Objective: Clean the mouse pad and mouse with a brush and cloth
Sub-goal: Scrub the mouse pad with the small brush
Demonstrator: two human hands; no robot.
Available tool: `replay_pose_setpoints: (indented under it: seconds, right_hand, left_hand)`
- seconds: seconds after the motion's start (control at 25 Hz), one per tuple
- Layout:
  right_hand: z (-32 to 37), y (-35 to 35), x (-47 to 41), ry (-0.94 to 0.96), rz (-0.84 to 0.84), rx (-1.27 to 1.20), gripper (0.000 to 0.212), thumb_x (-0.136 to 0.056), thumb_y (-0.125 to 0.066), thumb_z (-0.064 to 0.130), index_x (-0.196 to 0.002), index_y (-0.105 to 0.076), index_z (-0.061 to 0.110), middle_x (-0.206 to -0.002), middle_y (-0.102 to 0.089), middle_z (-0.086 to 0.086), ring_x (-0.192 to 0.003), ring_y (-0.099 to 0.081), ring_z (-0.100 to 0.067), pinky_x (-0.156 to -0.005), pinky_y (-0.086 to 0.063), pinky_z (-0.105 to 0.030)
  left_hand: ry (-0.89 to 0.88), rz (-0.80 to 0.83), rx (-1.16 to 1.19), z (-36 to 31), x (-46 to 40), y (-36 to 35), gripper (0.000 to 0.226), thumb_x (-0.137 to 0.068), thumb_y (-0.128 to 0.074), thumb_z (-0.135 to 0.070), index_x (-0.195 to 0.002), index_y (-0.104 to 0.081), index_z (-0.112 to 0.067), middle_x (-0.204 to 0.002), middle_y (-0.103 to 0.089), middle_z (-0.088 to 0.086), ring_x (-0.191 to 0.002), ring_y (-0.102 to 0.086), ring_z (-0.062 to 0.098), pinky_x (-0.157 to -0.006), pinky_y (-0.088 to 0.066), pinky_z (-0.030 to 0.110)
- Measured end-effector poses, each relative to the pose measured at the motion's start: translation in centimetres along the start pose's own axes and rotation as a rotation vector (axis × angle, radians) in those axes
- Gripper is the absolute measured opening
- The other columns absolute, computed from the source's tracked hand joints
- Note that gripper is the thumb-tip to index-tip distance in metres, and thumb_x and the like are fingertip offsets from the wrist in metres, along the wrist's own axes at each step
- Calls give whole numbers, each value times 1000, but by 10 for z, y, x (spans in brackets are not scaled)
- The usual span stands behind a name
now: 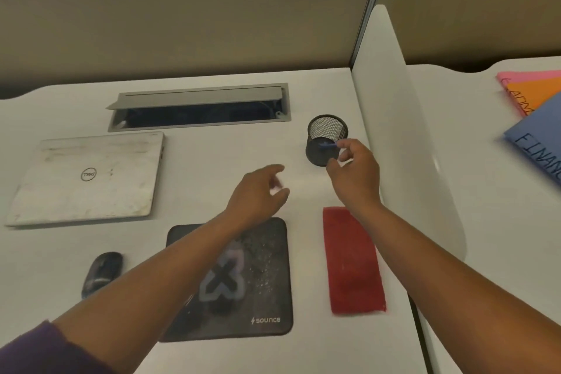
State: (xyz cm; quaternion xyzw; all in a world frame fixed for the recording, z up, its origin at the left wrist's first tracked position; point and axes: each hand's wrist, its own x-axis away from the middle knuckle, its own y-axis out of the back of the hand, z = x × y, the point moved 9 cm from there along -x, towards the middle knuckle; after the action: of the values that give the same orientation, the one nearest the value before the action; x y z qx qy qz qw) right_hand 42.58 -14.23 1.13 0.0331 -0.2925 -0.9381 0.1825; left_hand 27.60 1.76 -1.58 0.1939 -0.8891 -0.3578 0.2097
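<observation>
A dark, dusty mouse pad (264,282) lies near the desk's front, partly under my left forearm. A black mouse (101,273) sits to its left on the desk. A red cloth (352,261) lies folded to the pad's right. My right hand (355,173) pinches a thin blue brush handle (328,146) at the rim of a black mesh cup (326,138). My left hand (261,191) hovers blurred above the desk beyond the pad, fingers loosely spread and holding nothing.
A closed silver laptop (88,177) lies at the left. An open cable hatch (200,109) sits at the desk's back. A white divider (391,118) bounds the desk on the right; coloured folders (537,118) lie on the neighbouring desk.
</observation>
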Motion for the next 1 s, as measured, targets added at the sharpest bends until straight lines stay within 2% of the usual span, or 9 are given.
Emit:
replay_pose_setpoints:
  seconds: [0.08,0.2,0.28,0.36,0.44,0.52,0.64,0.84,1.0]
  right_hand:
    - [1,2,-21,25,-16,118,40,-86,-65,19,-126,-60,21,-102,-52,5,-80,-52,-9,-62,-33,-14]
    - [-2,-5,-38,18,12,214,41,-89,-62,31,-129,-59,20,-112,-58,-1,-95,-59,-19,-65,-34,-24]
    - [-3,-9,-44,9,17,275,41,-90,-59,35,-129,-62,21,-116,-64,-2,-100,-62,-21,-69,-34,-24]
    - [-3,-9,-49,-18,-4,320,36,-89,-58,38,-121,-67,23,-110,-69,2,-90,-61,-19,-62,-34,-22]
    - [-3,-7,-52,-41,-24,352,26,-87,-58,39,-105,-72,25,-91,-68,7,-74,-53,-15,-52,-27,-19]
    - [-3,-9,-56,-51,-12,376,20,-86,-59,38,-89,-72,24,-75,-60,10,-65,-51,-15,-48,-24,-19]
    - [-1,-13,-59,-43,24,403,20,-86,-58,35,-76,-68,21,-71,-60,6,-64,-56,-19,-47,-28,-21]
    - [8,-9,-58,-8,9,408,23,-89,-52,19,-74,-67,12,-71,-64,-3,-62,-54,-22,-46,-31,-24]
    - [32,19,-39,110,-126,301,22,-96,-50,20,-84,-68,14,-76,-67,-1,-67,-58,-21,-50,-32,-25]
  left_hand:
    - [-67,-1,-30,-25,-25,0,71,-86,-74,-38,-148,-43,-24,-143,-50,-2,-128,-49,15,-105,-40,30]
    - [-99,-10,-52,-54,-58,1,92,-81,-80,-43,-155,-28,-25,-161,-28,-1,-144,-30,20,-117,-31,43]
    - [-118,-16,-76,-65,-76,-1,99,-79,-80,-47,-157,-24,-25,-164,-21,-1,-148,-23,22,-119,-27,47]
    - [-140,-10,-120,-70,-89,-3,97,-80,-78,-50,-157,-25,-23,-165,-20,-2,-150,-19,23,-120,-23,48]
    - [-155,-3,-143,-72,-99,-4,85,-86,-73,-46,-155,-31,-20,-163,-26,-2,-149,-21,23,-120,-23,48]
    - [-175,1,-157,-72,-106,-6,69,-92,-67,-44,-151,-41,-21,-158,-37,-2,-145,-30,24,-117,-29,47]
    - [-194,-32,-174,-71,-109,-4,52,-95,-62,-41,-144,-51,-24,-151,-48,-4,-138,-41,23,-112,-36,47]
    - [-158,-50,-272,-73,-104,-3,56,-97,-57,-46,-149,-45,-26,-156,-41,-5,-142,-36,24,-113,-34,49]
    - [-96,-5,-252,-70,-93,5,65,-98,-52,-50,-155,-31,-27,-162,-28,-3,-147,-30,24,-116,-30,52]
